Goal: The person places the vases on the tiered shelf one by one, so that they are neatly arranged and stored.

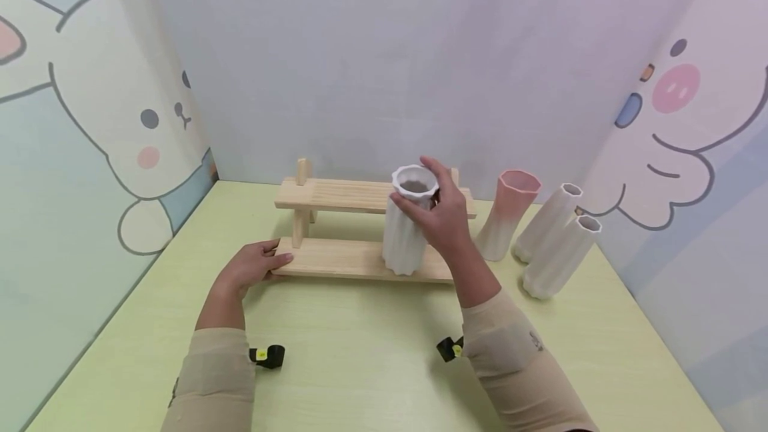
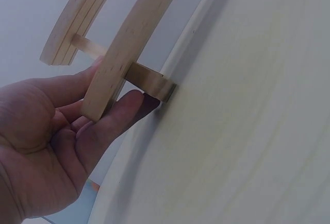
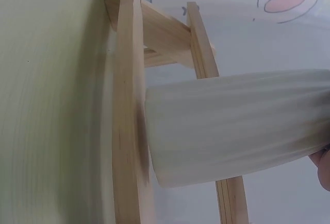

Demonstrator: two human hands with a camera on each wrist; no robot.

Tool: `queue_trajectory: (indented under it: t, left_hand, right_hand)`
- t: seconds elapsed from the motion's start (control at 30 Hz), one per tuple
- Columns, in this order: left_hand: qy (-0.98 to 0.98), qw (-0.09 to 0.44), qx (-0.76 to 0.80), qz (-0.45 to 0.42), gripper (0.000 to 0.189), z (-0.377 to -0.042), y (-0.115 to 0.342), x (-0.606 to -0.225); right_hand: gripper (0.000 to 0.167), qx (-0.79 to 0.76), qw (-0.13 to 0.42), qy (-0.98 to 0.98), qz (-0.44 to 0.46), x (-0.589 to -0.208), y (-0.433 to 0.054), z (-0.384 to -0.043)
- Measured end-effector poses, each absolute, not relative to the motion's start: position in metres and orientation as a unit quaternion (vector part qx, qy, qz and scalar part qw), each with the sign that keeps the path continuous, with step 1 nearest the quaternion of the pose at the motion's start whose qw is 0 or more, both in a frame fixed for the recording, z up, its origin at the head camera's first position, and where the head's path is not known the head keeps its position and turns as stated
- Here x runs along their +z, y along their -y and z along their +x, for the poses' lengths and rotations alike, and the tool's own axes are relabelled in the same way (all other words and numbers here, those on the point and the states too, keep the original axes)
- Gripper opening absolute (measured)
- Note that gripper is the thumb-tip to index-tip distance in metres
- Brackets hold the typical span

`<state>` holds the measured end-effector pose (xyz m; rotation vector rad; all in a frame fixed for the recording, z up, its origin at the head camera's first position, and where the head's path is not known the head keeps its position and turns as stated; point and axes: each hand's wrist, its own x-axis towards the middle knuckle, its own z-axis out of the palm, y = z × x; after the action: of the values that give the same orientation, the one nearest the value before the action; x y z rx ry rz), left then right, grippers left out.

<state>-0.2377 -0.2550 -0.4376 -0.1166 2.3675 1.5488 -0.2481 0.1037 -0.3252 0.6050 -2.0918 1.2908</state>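
Observation:
A white fluted vase [image 1: 401,239] stands nearly upright at the lower board of a two-tier wooden shelf [image 1: 333,259]. My right hand [image 1: 447,219] grips it near the rim, thumb in front and fingers around the far side. In the right wrist view the vase [image 3: 227,126] has its base right at the lower board, with a slight tilt; only some fingertips show at its top. My left hand [image 1: 249,269] holds the left end of that lower board. The left wrist view shows the board [image 2: 129,38] between the thumb and fingers of the left hand [image 2: 46,136].
Right of the shelf stand a pink-and-white vase [image 1: 510,212] and two white vases, one farther back [image 1: 549,222] and one nearer [image 1: 561,259]. The pale yellow-green table [image 1: 348,365] meets walls with cartoon animals on three sides.

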Motion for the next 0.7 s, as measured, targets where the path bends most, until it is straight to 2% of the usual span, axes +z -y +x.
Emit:
queue_trajectory:
  t: [0.7]
  left_hand:
    - [-0.823,0.15,0.546,-0.051,0.086,-0.242,0.255,-0.441]
  right_hand:
    - [0.076,0.492,0.293,0.786,0.232,-0.324,-0.079,-0.252]
